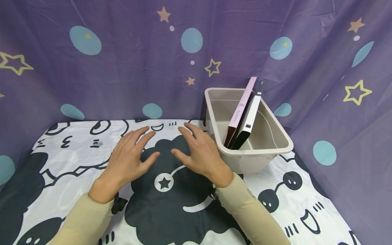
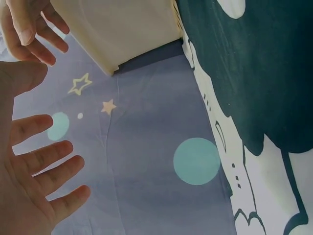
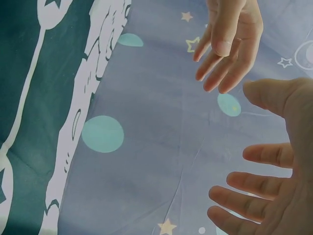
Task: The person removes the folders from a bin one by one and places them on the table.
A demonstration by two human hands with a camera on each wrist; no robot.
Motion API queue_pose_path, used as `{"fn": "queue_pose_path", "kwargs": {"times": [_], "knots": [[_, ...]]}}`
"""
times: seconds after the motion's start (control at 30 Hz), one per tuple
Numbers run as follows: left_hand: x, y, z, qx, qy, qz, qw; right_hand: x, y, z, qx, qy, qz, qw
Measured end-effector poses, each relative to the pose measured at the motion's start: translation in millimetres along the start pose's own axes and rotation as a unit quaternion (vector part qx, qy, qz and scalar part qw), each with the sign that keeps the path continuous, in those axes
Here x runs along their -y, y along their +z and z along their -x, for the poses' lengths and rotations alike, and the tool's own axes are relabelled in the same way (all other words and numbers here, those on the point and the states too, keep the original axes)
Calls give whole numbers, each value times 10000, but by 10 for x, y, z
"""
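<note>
Both hands hover over the patterned cloth, apart from each other, with fingers spread and nothing held. The left hand (image 1: 127, 158) is left of the middle, its thumb pointing toward the other hand. My right hand (image 1: 203, 154) is just left of a beige plastic bin (image 1: 251, 160). Inside the bin two slim box-like or book-like items lean at a slant, a pink one (image 1: 242, 105) and a white and black one (image 1: 252, 112). Their lower ends reach down into the bin. In the left wrist view part of the bin (image 2: 122, 29) shows beyond the fingers.
A white cloth (image 1: 82, 153) with black cartoon shapes covers the surface. Behind and to the right hangs a purple curtain (image 1: 128, 68) with stars and blue dots. The bin stands at the back right, close to the curtain.
</note>
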State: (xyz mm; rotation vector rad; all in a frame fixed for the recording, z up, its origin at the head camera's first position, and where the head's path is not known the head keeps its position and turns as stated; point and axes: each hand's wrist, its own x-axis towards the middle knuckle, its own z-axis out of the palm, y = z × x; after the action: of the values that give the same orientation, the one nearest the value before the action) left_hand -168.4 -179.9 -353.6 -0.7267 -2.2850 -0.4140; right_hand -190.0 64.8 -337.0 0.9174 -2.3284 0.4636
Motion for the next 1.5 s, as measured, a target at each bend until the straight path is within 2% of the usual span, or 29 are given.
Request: {"fn": "queue_pose_path", "kwargs": {"times": [0.87,1.1,1.27,1.5], "knots": [[-107,-48,-73,-110,119,198,9997,89,-250,-9,-292,-187,-145,9993],[-152,-68,-92,-227,130,234,9994,119,-318,-10,-543,-297,-93,9980],[-177,-77,-91,-203,180,235,9994,137,-366,-3,-732,-298,-113,9968],[-212,-109,-76,-79,158,190,9997,151,-394,-3,-710,-316,-176,9968]]}}
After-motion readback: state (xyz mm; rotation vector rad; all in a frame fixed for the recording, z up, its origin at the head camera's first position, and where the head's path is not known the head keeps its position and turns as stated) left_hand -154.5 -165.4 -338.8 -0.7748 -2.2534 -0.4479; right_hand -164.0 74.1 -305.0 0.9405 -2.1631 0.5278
